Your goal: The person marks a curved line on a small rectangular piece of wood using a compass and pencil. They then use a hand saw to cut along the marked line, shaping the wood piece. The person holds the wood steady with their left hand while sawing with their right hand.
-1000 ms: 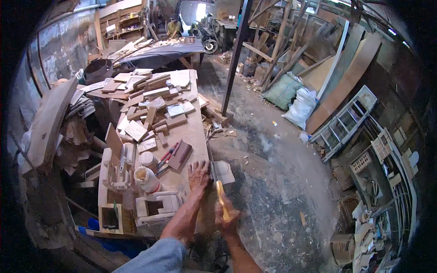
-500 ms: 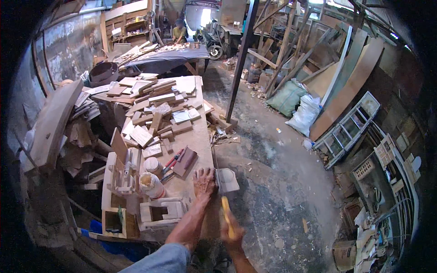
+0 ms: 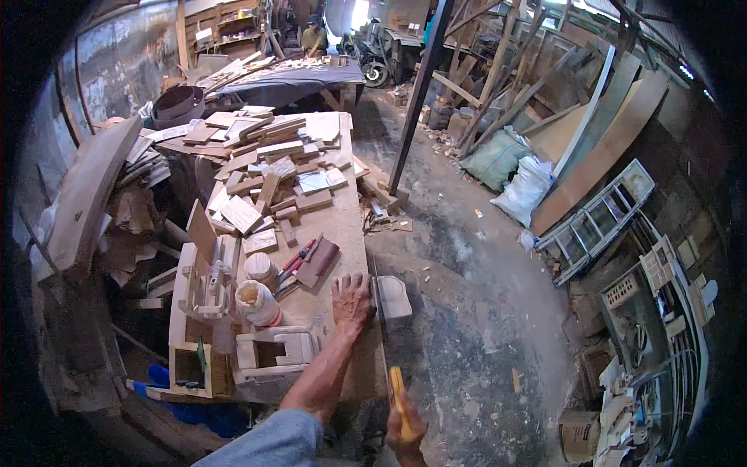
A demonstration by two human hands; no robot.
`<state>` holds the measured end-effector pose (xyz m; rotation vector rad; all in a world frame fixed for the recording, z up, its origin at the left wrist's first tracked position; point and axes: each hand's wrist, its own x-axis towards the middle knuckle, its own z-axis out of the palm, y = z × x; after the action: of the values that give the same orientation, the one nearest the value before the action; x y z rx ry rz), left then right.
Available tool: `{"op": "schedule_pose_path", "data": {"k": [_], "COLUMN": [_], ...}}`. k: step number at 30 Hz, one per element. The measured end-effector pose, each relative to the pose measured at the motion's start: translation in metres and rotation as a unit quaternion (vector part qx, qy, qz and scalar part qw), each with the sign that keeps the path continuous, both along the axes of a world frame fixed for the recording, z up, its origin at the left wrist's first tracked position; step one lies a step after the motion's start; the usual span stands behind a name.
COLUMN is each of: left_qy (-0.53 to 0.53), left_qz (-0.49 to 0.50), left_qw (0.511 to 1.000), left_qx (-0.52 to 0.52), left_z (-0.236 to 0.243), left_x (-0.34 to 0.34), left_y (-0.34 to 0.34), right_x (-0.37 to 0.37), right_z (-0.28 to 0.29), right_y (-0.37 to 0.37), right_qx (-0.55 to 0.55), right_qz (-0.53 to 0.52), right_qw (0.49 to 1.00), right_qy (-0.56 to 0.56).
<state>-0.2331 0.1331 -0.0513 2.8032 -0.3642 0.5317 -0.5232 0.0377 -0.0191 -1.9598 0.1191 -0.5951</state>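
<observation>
At the right edge of the workbench (image 3: pixel 354 194) lies a pale piece of wood (image 3: pixel 394 296), its outer end with a rounded outline sticking out past the edge. My left hand (image 3: pixel 352 300) lies palm down beside it, fingers stretched forward and pressing; what is under the palm is hidden. My right hand (image 3: pixel 407 432) is closed round the yellow handle (image 3: pixel 400 397) of a handsaw. The thin saw blade (image 3: pixel 381 311), seen nearly edge-on, runs forward along the bench edge, between my left hand and the overhanging end.
Left of my left hand are red-handled pliers (image 3: pixel 292 261), a brown block (image 3: pixel 319 263), an open jar (image 3: pixel 257 303) and a wooden frame (image 3: pixel 276 352). Offcuts (image 3: pixel 272 187) pile up farther along. A dark post (image 3: pixel 416 101) stands right of the bench. A person (image 3: pixel 313 36) sits far back.
My right hand has drawn the saw back toward me, lower in the view. My left hand stays pressed at the bench edge. The view has shifted slightly.
</observation>
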Motion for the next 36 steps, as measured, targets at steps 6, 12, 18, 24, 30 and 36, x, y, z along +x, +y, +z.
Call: {"op": "schedule_pose_path", "data": {"k": [6, 12, 18, 24, 30, 36], "left_qy": [0.005, 0.008, -0.009, 0.002, 0.015, -0.011], "left_qz": [-0.015, 0.015, -0.008, -0.037, 0.019, -0.001], "left_qw": [0.999, 1.0, 0.999, 0.999, 0.999, 1.0], "left_qx": [-0.03, -0.005, -0.029, -0.023, -0.032, -0.022], "left_z": [0.0, -0.008, -0.004, 0.0, -0.003, -0.003], "left_x": [0.003, 0.001, 0.001, -0.002, 0.002, -0.002], "left_y": [-0.001, -0.006, -0.001, -0.002, -0.004, -0.008], "right_x": [0.112, 0.039, 0.034, 0.136, 0.101, 0.14], "right_z": [0.037, 0.067, 0.111, 0.078, 0.075, 0.071], "right_y": [0.0, 0.001, -0.009, -0.005, 0.003, -0.012], "right_qx": [-0.013, -0.036, -0.047, -0.055, -0.048, -0.057], "right_qz": [-0.006, 0.006, 0.033, 0.021, 0.006, 0.012], "right_qw": [0.999, 0.998, 0.997, 0.997, 0.999, 0.998], "right_qy": [-0.034, 0.045, 0.056, 0.044, -0.014, 0.033]}}
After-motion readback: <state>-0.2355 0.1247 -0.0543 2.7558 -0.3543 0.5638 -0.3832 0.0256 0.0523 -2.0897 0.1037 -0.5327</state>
